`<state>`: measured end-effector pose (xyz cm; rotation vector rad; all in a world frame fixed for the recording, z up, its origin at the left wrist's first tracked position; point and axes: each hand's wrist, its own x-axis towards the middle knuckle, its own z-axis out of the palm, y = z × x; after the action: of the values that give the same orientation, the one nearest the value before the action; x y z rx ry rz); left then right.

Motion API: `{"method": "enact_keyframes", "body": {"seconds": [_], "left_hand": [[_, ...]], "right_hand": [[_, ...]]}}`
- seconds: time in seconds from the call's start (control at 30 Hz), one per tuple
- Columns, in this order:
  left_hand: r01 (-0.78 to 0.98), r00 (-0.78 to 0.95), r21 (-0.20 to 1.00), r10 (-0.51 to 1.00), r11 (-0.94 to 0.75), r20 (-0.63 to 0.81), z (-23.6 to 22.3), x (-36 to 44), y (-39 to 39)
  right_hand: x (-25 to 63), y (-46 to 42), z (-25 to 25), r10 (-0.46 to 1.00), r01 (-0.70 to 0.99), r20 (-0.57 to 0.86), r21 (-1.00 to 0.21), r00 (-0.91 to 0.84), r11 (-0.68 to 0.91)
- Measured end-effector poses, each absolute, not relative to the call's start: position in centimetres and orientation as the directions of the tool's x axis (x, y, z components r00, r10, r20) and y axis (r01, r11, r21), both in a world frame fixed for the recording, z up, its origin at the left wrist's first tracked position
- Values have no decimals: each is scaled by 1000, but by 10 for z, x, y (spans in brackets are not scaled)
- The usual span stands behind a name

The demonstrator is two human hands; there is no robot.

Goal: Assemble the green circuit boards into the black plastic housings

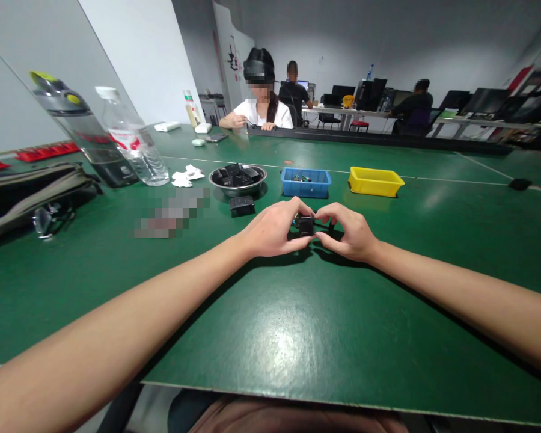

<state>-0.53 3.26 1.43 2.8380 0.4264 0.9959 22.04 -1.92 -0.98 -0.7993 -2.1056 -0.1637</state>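
Between my two hands, just above the green table [279,325], is a small black box-shaped part [306,226]. My left hand [277,228] grips it from the left, thumb below and fingers above. From the right, my right hand [349,233] pinches at the same part, its fingertips meeting those of the left. A thin dark piece shows inside the right hand's curl; I cannot tell whether it belongs to the part. Left of my hands lies a black plastic case [242,206], in front of a metal bowl [238,191] holding several black pieces [238,175].
Beyond my hands stand a blue tray [306,189] with small parts and a yellow tray [375,184]. To the left are a water bottle [135,144], a grey tumbler [85,132], crumpled tissue [188,175], glasses [45,222] and a bag [31,195]. A person [261,102] sits opposite.
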Motion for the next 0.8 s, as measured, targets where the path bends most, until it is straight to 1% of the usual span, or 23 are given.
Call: {"method": "enact_keyframes", "body": {"seconds": [0.1, 0.2, 0.3, 0.47, 0.67, 0.8], "left_hand": [[268, 753, 135, 295, -954, 589, 14, -5, 34], [270, 772, 78, 264, -960, 579, 16, -5, 34], [266, 792, 40, 242, -963, 561, 18, -5, 34], [303, 820, -19, 251, -953, 514, 18, -5, 36], [287, 822, -58, 215, -956, 527, 17, -4, 37], [269, 817, -65, 192, -961, 543, 17, -4, 37]], "right_hand": [[220, -20, -9, 456, 582, 775, -142, -438, 801], [220, -20, -9, 427, 552, 783, -129, -453, 823], [221, -20, -9, 423, 534, 774, -131, -472, 835], [220, -20, -7, 420, 527, 758, -118, -500, 842], [219, -22, -4, 418, 525, 742, -104, -525, 845], [219, -22, -3, 391, 513, 754, -84, -528, 854]]}}
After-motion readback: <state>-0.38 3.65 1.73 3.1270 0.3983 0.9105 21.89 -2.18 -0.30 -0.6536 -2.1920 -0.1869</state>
